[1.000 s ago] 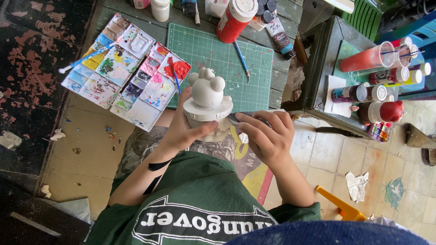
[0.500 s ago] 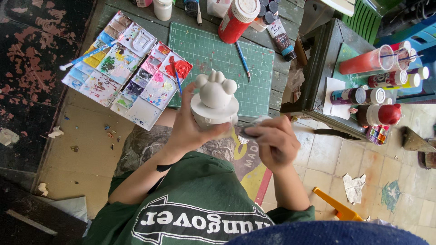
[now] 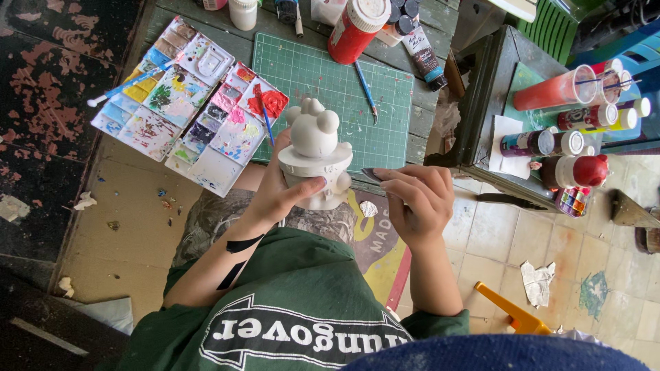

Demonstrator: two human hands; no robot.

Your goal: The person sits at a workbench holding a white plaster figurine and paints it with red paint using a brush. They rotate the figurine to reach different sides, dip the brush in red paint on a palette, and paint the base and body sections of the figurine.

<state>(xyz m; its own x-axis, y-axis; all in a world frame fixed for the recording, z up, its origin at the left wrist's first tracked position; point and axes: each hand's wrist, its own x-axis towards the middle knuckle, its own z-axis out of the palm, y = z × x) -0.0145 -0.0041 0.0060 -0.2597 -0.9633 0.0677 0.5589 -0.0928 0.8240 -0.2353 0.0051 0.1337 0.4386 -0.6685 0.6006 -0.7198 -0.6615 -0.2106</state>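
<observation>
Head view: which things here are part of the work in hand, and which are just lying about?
In hand:
left hand gripping the white figurine
right hand pinching a small grey piece, too small to identify

Lying about:
paint palettes
green mat
red bottle
blue brush
paint tube
paint bottles on the side stand
orange tool on the floor

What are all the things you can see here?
Figurine: 1, white, held over the lap.
Paint palettes: 2, white with many colours, left on the bench.
Cutting mat: 1, green, bench middle.
Paint bottle: 1, red, top of the mat.
Brush: 1, blue, on the mat.
Paint bottles: several, mixed colours, side table at right.
Left hand: grips the figurine's base.
Right hand: pinches a small dark flat piece beside the figurine.
</observation>
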